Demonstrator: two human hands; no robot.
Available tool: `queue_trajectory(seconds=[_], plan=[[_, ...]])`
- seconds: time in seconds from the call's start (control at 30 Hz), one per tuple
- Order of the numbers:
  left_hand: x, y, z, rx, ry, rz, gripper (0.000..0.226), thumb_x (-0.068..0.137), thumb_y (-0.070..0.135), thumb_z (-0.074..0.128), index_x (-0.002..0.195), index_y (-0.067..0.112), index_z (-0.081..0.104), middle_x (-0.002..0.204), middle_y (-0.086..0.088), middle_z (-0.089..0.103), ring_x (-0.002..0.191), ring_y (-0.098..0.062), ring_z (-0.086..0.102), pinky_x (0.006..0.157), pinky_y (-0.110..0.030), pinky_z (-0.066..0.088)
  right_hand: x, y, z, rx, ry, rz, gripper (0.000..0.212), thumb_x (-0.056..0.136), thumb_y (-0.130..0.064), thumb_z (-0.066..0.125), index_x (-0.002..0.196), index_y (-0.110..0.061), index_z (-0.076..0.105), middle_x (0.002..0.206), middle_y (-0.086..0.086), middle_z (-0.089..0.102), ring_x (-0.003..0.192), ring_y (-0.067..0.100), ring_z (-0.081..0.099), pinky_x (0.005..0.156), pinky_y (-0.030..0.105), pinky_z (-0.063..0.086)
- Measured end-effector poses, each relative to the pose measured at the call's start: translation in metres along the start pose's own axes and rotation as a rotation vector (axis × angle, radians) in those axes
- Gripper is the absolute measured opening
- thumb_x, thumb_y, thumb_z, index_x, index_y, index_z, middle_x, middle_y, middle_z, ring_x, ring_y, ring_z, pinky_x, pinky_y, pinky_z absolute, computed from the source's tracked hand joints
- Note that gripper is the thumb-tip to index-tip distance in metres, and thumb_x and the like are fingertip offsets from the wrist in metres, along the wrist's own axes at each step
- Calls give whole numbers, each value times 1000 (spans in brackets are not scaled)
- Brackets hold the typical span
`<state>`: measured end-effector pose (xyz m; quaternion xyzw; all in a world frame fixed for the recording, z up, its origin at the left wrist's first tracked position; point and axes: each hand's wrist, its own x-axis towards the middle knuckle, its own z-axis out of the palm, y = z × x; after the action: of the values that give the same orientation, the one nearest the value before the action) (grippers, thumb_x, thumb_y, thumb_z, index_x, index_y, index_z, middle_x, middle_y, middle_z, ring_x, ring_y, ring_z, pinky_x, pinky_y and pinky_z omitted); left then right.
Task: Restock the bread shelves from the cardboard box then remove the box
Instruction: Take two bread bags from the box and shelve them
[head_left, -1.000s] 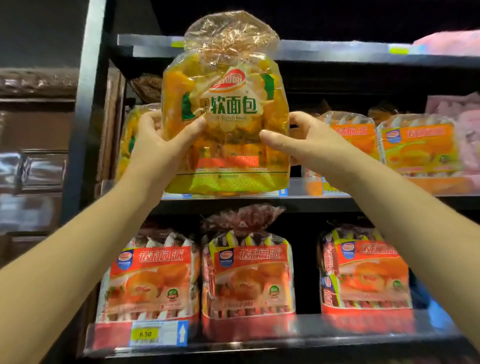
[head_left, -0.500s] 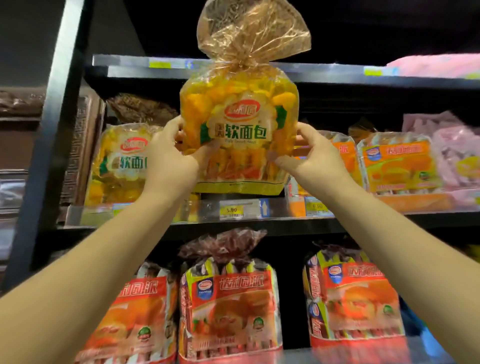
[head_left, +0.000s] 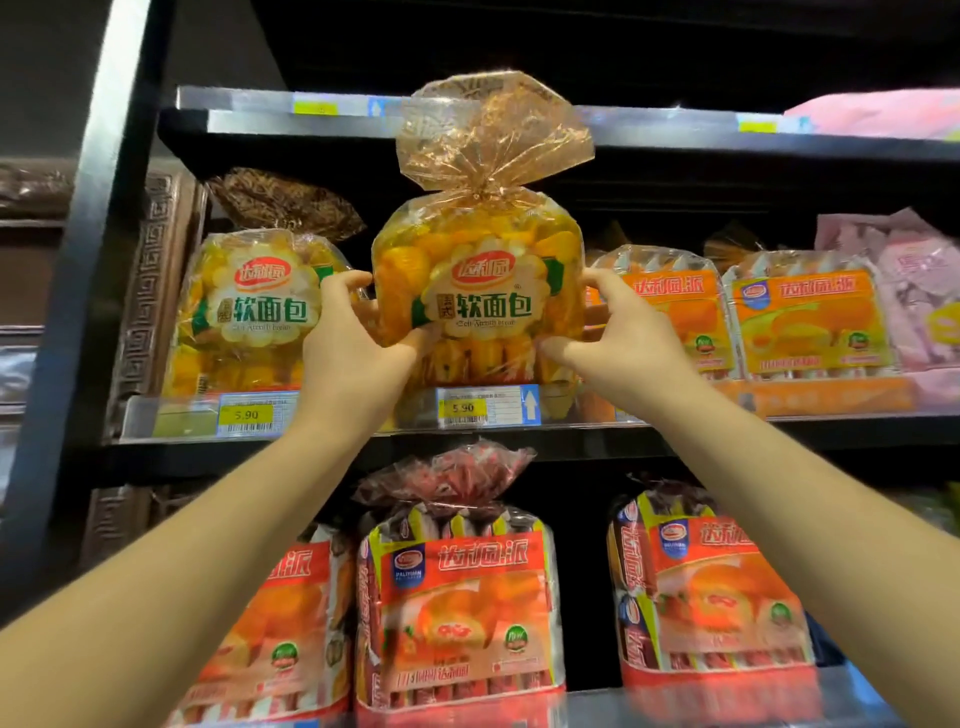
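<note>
A yellow bag of soft bread (head_left: 480, 291) with a gathered cellophane top stands upright on the middle shelf (head_left: 171, 415), its base behind the price rail. My left hand (head_left: 353, 343) grips its left side and my right hand (head_left: 618, 343) grips its right side. A matching yellow bag (head_left: 254, 312) stands just to its left. The cardboard box is out of view.
Orange bread packs (head_left: 810, 317) and pink packs (head_left: 919, 291) fill the middle shelf to the right. Red packs (head_left: 462, 597) line the shelf below. Another shelf edge (head_left: 675, 130) runs overhead. A black upright post (head_left: 88, 291) bounds the left side.
Both hands have lowered the yellow bag and pushed it back onto the middle shelf beside the matching bag. The camera has tilted up.
</note>
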<state>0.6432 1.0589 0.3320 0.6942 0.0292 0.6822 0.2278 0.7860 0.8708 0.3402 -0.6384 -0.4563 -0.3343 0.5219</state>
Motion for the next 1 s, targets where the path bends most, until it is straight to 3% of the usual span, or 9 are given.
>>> queue_trajectory(seconds=[0.1,0.17,0.37,0.43,0.57,0.67,0.77,0.87,1.0], plan=[[-1,-4,-3,130,28,81,72,83,45,83,138,26,41,130,5,60,91,-8,66,77,-31,54,-1,0,4,-74,-7,17,71,89,-42,77,145,-28,36,115,-6,67,104,19,65,83,37,55],[-2,-6,-3,211,27,133,66,85,50,78,135,27,41,134,5,59,95,-15,68,82,-45,58,0,1,8,-107,-6,7,69,91,-43,74,144,-26,33,117,-3,67,107,22,65,85,40,55],[-2,-3,-5,472,-43,170,63,97,57,59,147,24,39,135,0,61,119,-27,61,87,-51,55,5,3,17,-267,34,-54,64,97,-48,63,152,-25,39,140,3,58,127,25,56,100,43,51],[0,-1,-6,542,-92,154,71,97,55,59,154,22,35,143,-3,57,127,-29,57,92,-49,53,5,2,19,-345,28,-52,61,98,-50,59,151,-25,41,136,4,60,124,27,57,97,43,52],[0,5,-3,679,-193,134,81,100,51,56,163,18,16,151,-9,44,131,-32,52,93,-47,49,7,-5,20,-443,-12,3,51,101,-49,54,143,-21,42,120,7,66,109,32,63,75,39,50],[-1,8,1,701,-201,127,82,102,45,55,163,15,9,151,-13,40,127,-36,54,89,-46,48,9,-8,24,-514,-2,30,51,103,-46,53,140,-15,37,120,14,64,105,36,63,69,37,42],[-6,7,4,645,-193,164,68,102,32,58,155,14,20,134,-16,48,106,-40,60,76,-46,49,8,-10,25,-574,2,61,51,104,-46,50,141,-14,37,120,15,63,105,37,62,69,37,40],[-10,6,6,619,-222,133,48,102,23,56,141,10,32,128,-16,49,97,-38,59,80,-51,52,7,-10,25,-629,-1,77,48,104,-47,49,140,-15,43,113,12,62,101,34,59,72,37,40],[-12,5,2,593,-242,127,42,103,21,54,138,9,35,129,-15,48,98,-34,58,82,-50,53,6,-9,27,-639,8,90,48,103,-50,50,137,-17,45,115,10,64,104,34,61,73,38,42]])
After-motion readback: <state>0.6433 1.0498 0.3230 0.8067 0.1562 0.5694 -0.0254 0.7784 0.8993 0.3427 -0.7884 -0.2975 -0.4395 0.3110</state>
